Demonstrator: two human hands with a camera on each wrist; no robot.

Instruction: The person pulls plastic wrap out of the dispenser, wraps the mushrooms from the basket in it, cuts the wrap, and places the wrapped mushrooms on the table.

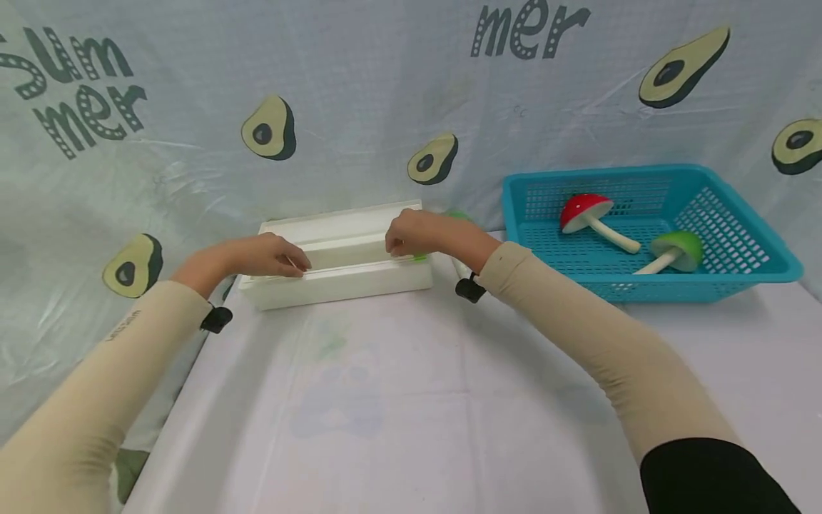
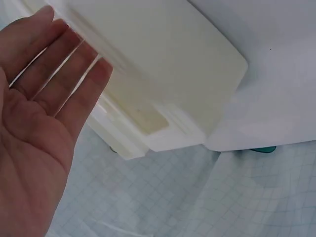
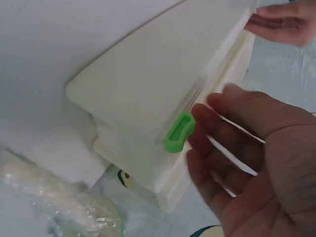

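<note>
Head view: I see the white box (image 1: 340, 285), long axis running from left hand (image 1: 270, 255) to right hand (image 1: 424, 233); left wrist view: straight fingers meet its edge; right wrist view: loosely bent, unclosed fingertips lie at the green clip (image 3: 177, 134), this hand being the nearer.
</note>
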